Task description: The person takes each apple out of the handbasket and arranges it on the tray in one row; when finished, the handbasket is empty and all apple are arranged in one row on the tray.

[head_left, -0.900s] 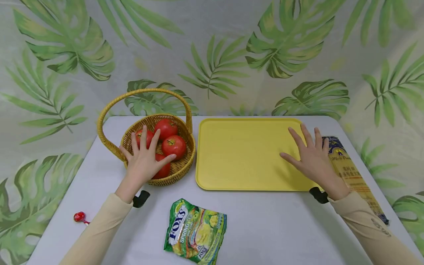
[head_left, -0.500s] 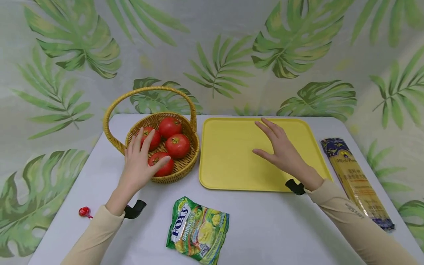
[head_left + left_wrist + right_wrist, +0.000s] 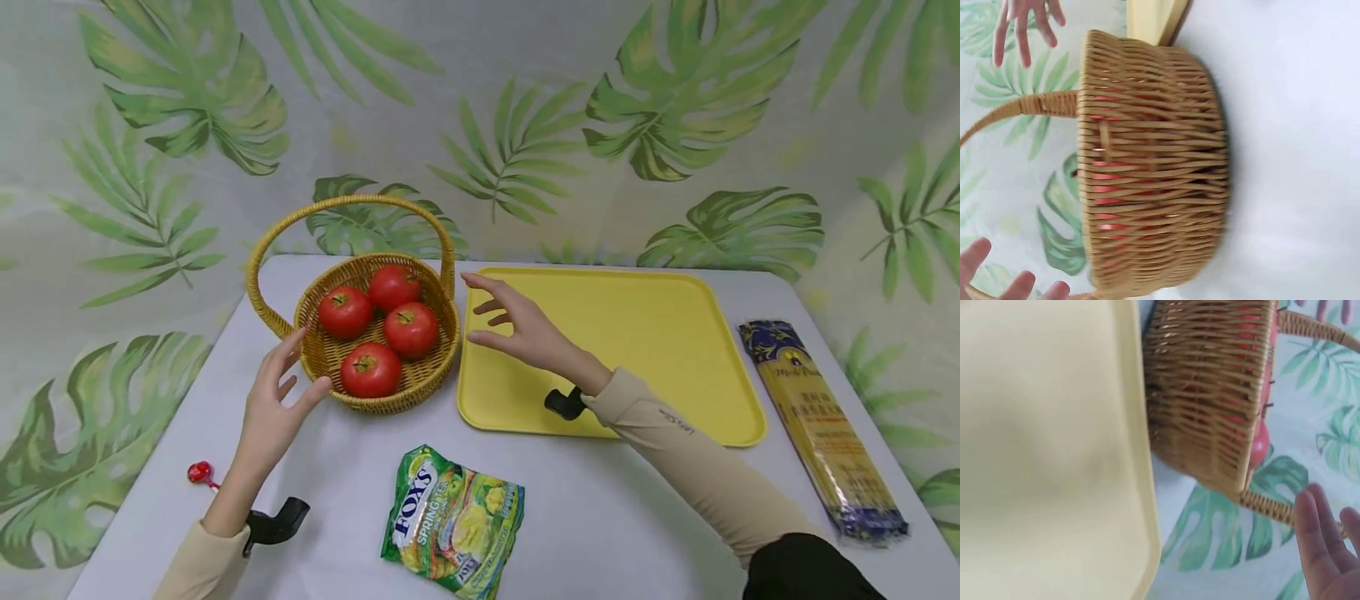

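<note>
A woven wicker basket (image 3: 397,396) with a tall arched handle (image 3: 352,202) stands at the back left, holding several red apples (image 3: 371,369). At its front-left side is my left hand (image 3: 272,408), fingers loosely bent, thumb apart, nothing held. On the other side my right hand (image 3: 525,329) hovers over the left part of the yellow tray (image 3: 600,350), its fingertips near the basket's right rim and its grasp empty. In the right wrist view, fingers (image 3: 1319,537) appear beside the handle's base. Whether either hand touches the basket, I cannot tell.
In front lies a green Fox's candy bag (image 3: 453,525). A long packet of pasta (image 3: 821,425) lies along the table's right side. At the left is a red lollipop (image 3: 200,472), its stick partly behind the left wrist. A leaf-print cloth (image 3: 525,125) hangs behind the table.
My right hand has swept left from beside the pasta packet, across the tray, to the basket. My left hand has drawn back from above the apples to the basket's front-left side. The view has shifted slightly.
</note>
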`<state>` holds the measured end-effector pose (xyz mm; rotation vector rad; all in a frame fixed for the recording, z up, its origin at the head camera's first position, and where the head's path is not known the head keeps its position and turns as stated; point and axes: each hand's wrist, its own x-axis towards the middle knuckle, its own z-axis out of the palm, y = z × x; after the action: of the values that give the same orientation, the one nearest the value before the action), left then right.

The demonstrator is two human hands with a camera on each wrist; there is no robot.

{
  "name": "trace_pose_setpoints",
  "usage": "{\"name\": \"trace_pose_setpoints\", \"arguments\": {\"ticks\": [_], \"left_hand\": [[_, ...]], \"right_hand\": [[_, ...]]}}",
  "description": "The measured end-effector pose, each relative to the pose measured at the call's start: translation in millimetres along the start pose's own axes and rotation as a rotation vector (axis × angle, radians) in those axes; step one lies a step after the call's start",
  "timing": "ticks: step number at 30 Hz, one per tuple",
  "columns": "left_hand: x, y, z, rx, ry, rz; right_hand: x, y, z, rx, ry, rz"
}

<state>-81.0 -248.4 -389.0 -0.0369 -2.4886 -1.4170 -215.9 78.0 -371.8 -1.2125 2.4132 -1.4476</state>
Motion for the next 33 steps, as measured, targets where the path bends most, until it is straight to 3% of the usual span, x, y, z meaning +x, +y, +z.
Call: {"name": "trace_pose_setpoints", "arguments": {"ticks": [6, 12, 18, 22, 27, 33], "left_hand": [[-8.6, -17.2, 3.7, -0.072, 0.002, -0.148], [-6.0, -29.8, 7.7, -0.132, -0.095, -0.254], [4.8, -37.1, 10.0, -0.226, -0.183, -0.295], [8.9, -42.7, 11.6, -0.261, -0.208, -0.325], [11.4, -47.3, 12.5, -0.279, -0.227, -0.350], [13.7, -48.9, 13.3, -0.300, -0.253, -0.372]], "right_hand": [[28.1, 3.0, 21.7, 0.139, -0.061, 0.107], [48.2, 8.8, 36.0, 0.327, -0.147, 0.213], [68.1, 10.6, 41.2, 0.378, -0.259, 0.314], [80.5, 12.4, 45.2, 0.441, -0.327, 0.415], [90.8, 13.1, 51.0, 0.521, -0.346, 0.542], [95.1, 8.8, 57.8, 0.507, -0.386, 0.618]]}}
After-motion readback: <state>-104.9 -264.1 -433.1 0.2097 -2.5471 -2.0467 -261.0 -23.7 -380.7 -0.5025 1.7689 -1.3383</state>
